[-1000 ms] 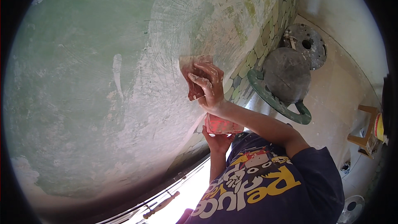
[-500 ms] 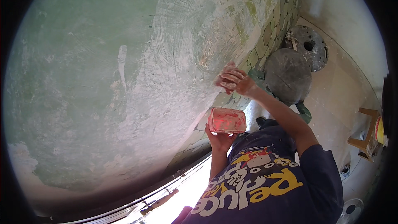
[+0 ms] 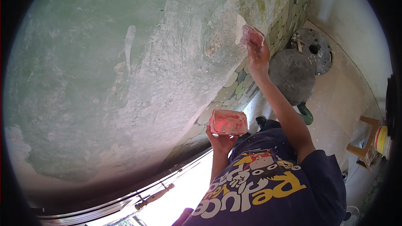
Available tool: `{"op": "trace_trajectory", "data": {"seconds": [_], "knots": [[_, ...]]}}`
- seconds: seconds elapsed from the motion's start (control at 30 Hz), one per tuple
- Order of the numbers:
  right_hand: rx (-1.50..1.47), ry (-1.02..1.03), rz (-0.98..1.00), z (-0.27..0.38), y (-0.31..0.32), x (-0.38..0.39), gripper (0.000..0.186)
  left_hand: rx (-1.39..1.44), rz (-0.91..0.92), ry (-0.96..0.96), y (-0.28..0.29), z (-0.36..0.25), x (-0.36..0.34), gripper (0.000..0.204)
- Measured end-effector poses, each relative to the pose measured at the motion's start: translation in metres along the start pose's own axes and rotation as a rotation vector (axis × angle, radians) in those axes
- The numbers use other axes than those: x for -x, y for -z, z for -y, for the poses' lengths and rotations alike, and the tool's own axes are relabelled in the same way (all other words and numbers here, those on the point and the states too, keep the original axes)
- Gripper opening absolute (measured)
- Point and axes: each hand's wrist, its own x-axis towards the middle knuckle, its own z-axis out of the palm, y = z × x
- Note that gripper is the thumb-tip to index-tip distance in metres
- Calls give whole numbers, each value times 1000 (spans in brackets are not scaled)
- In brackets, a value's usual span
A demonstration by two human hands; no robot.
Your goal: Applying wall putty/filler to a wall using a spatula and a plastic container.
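Note:
My left hand (image 3: 222, 143) grips a red rectangular plastic tub (image 3: 228, 122) from its near side, its inside smeared with whitish paste. Up at the wall, my right hand (image 3: 257, 56) is closed on a flat pinkish piece coated in white (image 3: 252, 37); whether it is a cloth, a sponge or a scraper I cannot make out. A pale edge of that piece meets or nearly meets the patchy green-and-white wall (image 3: 138, 79). Swirled streaks of whitish coating mark the wall beside it.
A band of stone-patterned tiles (image 3: 234, 87) runs along the wall's lower part. Right of my arm are a dark round stool top (image 3: 292, 77) and a speckled grey disc (image 3: 321, 54). Farther right stand a small wooden stool (image 3: 365, 142) and a yellow-banded bucket (image 3: 381, 140).
My right hand has moved up and slightly right along the wall with the pinkish piece, and its wrist has turned upright. My left hand keeps the tub in nearly the same place.

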Motion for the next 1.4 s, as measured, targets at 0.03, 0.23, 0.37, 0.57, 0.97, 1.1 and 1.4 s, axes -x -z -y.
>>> {"op": "trace_trajectory", "data": {"seconds": [0.03, 0.23, 0.37, 0.57, 0.97, 1.1, 1.4], "knots": [[41, 21, -3, 8, -7, -3, 35, 6, 15, -5, 2, 0, 1, 93], [215, 88, 266, 47, -64, 72, 28, 19, 7, -44, 6, 1, 3, 94], [261, 306, 501, 44, -73, 113, 29, 65, 49, -11, 5, 1, 2, 98], [288, -1, 235, 30, -13, 66, 27, 58, 128, -59, 14, 0, 2, 100], [317, 93, -4, -25, 30, -43, 32, 99, 42, -59, 20, 3, 10, 94], [94, -44, 183, 11, -21, 43, 31, 111, 50, -51, 13, 1, 6, 94], [349, -118, 148, 19, 3, 12, 28, 68, 32, -5, -9, -2, -6, 95]]}}
